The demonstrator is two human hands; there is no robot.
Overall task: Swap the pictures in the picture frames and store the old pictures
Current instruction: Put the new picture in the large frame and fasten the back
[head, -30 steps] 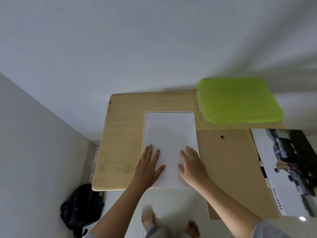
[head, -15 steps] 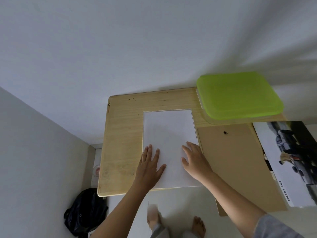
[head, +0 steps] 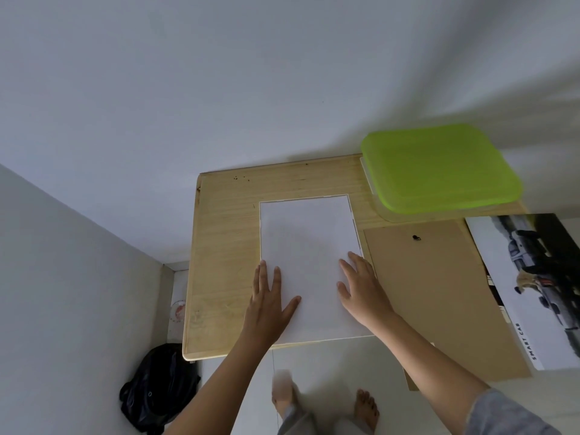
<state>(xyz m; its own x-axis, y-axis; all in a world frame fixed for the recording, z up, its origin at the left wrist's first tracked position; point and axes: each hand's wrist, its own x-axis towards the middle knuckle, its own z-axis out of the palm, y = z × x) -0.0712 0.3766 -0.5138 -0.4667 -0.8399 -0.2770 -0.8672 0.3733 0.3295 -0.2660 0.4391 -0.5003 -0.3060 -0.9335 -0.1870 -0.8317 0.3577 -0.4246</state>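
A white sheet (head: 309, 243), blank side up, lies flat on the wooden table (head: 226, 246). My left hand (head: 270, 306) rests flat on its lower left edge with fingers spread. My right hand (head: 361, 287) lies flat on its lower right edge, fingers apart. Right of the sheet lies a brown backing board (head: 439, 293) with a small black hanger. A car picture (head: 533, 293) with the words "SMART CAR" sits at the far right, partly over the board's right side.
A box with a lime green lid (head: 439, 171) stands at the table's back right. A black bag (head: 157, 394) lies on the floor by the left wall. My bare feet (head: 364, 406) stand below the table's front edge. White walls close in behind and left.
Both hands stay flat on the white sheet. My right hand has shifted slightly toward the sheet's right edge. The camera view has tilted a little.
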